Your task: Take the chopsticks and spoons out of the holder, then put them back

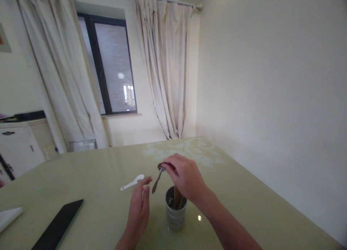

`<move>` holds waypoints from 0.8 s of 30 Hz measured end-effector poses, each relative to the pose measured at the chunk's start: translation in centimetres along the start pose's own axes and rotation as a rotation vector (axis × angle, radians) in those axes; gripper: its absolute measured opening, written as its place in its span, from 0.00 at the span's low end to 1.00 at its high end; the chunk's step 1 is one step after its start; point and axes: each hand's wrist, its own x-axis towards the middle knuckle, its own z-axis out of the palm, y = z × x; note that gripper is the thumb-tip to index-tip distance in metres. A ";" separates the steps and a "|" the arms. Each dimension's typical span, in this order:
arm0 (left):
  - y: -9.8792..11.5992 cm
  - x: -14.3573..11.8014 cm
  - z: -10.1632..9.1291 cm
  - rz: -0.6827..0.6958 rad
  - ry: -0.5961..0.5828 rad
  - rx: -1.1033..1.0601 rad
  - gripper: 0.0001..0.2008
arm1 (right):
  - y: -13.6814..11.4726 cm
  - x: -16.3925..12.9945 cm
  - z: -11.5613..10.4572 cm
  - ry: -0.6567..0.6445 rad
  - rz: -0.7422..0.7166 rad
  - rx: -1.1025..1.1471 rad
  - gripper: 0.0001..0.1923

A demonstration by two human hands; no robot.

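On my far left a white cabinet [16, 145]; a dark tablet [58, 224] lies on the glossy green table [257, 203]. A white spoon [132, 182] lies beside my left hand [139, 206], fingers loosely open, holding nothing. My right hand [185, 179] pinches a metal spoon [158, 178] above the utensil holder [176, 212]. Curtains [168, 69] frame the window [114, 62].

A metal spoon [158, 178] is held by its bowl end, handle hanging down and tilted slightly left, just above and left of the utensil holder [176, 214]. The holder, a pale perforated cylinder, is stood upright on the table with brown chopsticks [177, 198] seen poking up inside it. A white ceramic spoon [132, 182] is laid flat, bowl up-right, well left of the holder and beyond it.
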 end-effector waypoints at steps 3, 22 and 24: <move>-2.9 0.6 -0.5 0.015 0.004 0.376 0.22 | 1.0 0.1 -2.6 0.114 0.023 0.016 0.08; -4.6 0.4 -1.0 -0.035 -0.224 0.903 0.19 | 1.1 -0.1 -3.5 -0.210 0.126 -0.405 0.07; -4.4 0.5 -1.0 -0.044 -0.229 0.897 0.18 | 1.2 -0.2 -3.1 -0.250 0.123 -0.414 0.07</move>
